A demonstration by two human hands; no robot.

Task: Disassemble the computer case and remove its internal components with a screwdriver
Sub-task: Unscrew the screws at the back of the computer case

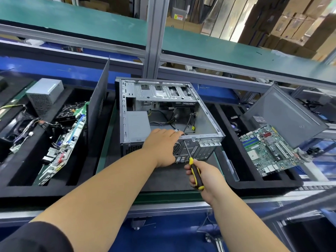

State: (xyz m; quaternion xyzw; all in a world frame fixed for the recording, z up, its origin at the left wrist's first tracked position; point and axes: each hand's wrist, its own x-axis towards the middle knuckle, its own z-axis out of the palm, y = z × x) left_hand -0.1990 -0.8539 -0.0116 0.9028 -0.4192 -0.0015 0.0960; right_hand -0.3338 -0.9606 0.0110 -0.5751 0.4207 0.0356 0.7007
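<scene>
My left hand (pixel 164 142) braces the computer case (pixel 169 117), fingers apparently flat; my right hand (pixel 203 176) grips the screwdriver (pixel 193 166), which should stay square on the rear screw.

Stacked cardboard boxes (pixel 298 24) stand behind a green shelf (pixel 72 20) on aluminium framing (pixel 154 37).

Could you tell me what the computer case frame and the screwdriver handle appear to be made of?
Computer case: seemingly bare sheet metal, silvery grey and dully reflective, with stamped holes and folded edges. Screwdriver handle: probably moulded plastic or rubber, in black and yellow with a slight sheen.
</scene>
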